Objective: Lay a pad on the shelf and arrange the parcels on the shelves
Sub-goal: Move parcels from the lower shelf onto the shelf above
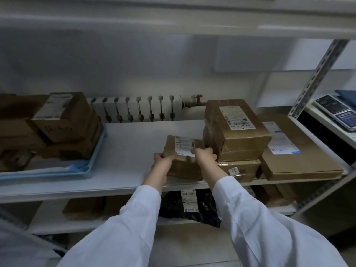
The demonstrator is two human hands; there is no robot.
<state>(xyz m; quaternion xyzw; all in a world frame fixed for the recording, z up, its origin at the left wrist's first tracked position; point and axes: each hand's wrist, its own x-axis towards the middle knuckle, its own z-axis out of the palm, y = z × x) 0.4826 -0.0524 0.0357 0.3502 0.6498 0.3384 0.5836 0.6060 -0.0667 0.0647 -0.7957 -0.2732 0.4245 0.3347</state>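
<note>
White sleeves point(134, 218) reach forward. Left hand point(162, 160) grips the parcel's point(182, 149) left edge, and right hand point(205, 154) curls over its right side. It is at the shelf's point(125, 147) front, close against a stack point(237, 132) of boxes. More boxes point(63, 122) sit on the blue pad point(57, 170) at left.

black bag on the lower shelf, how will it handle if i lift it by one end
The black bag would probably sag and fold, since its surface looks wrinkled and lumpy. Its shiny creases suggest slippery film, so a pinch may slide. Slumped on the lower shelf, it seems unlikely to roll or tip.
</note>
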